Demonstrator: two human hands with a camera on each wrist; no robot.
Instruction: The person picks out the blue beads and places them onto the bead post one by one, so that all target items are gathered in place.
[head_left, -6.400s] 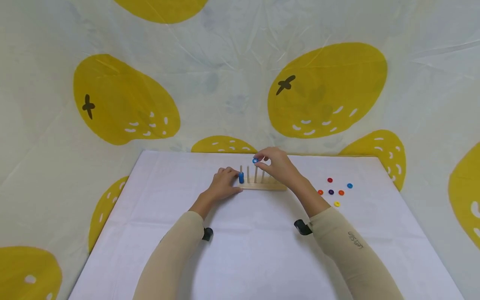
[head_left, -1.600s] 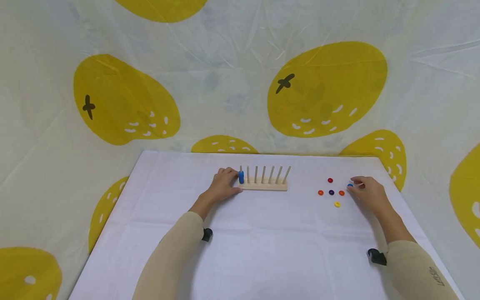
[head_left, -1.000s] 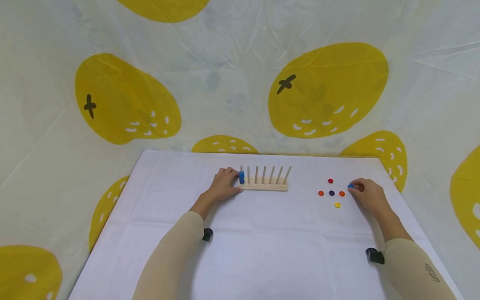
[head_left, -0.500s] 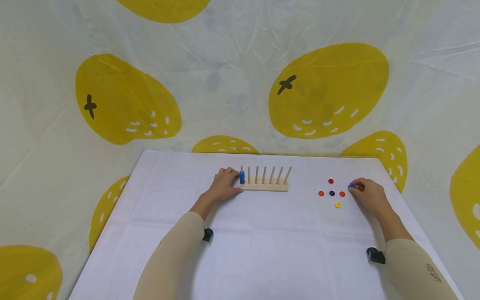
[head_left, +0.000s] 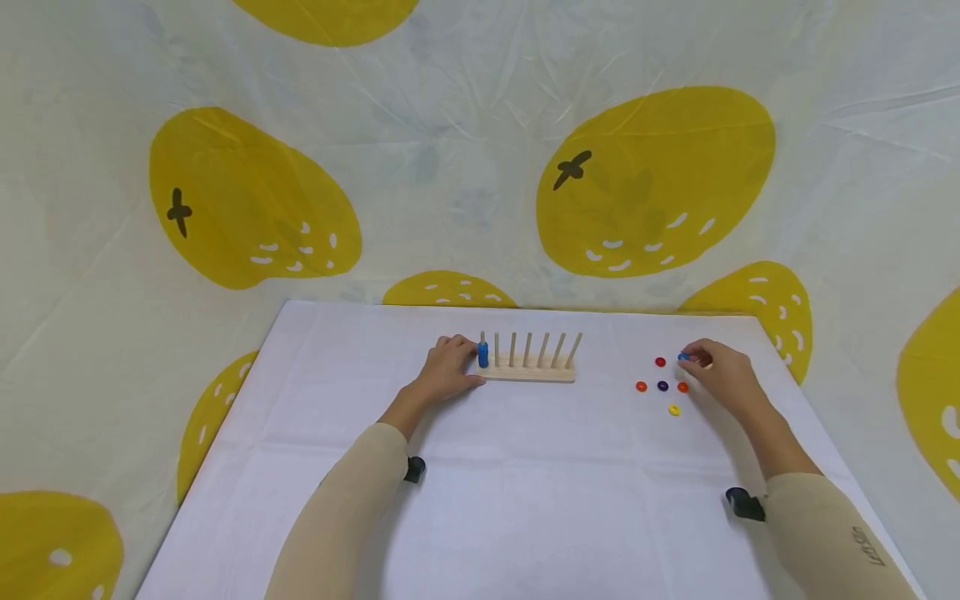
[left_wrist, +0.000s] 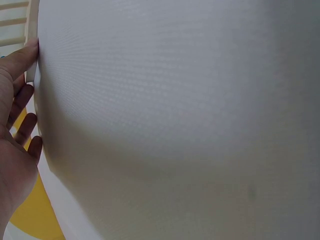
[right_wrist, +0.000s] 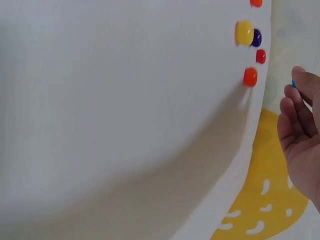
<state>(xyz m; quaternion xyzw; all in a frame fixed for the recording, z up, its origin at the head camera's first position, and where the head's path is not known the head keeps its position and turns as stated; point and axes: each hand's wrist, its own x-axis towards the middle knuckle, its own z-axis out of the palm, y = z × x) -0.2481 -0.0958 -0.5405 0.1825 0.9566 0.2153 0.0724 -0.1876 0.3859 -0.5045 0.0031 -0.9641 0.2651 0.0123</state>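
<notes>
My left hand (head_left: 447,371) holds the left end of a wooden peg rack (head_left: 532,375), thumb at the front of the base and fingers behind. Stacked blue rings (head_left: 483,356) sit on the leftmost peg, whose tip shows above them. The other upright pegs carry no rings. My right hand (head_left: 723,372) pinches a small blue ring (head_left: 683,357) between thumb and fingertips, raised off the table at the right; only a sliver of this ring shows in the right wrist view. Near it lie a red ring (head_left: 660,362) and an orange ring (head_left: 682,387).
More loose rings lie on the white tabletop (head_left: 525,500): another orange ring (head_left: 641,387), a dark purple ring (head_left: 662,386) and a yellow ring (head_left: 674,410). A cloth with yellow fruit shapes (head_left: 656,179) hangs behind the table's far edge.
Earlier my right hand held a blue ring above the rack, then went right to another blue ring on the table. It now lifts that ring and shifts left. My left hand stays put.
</notes>
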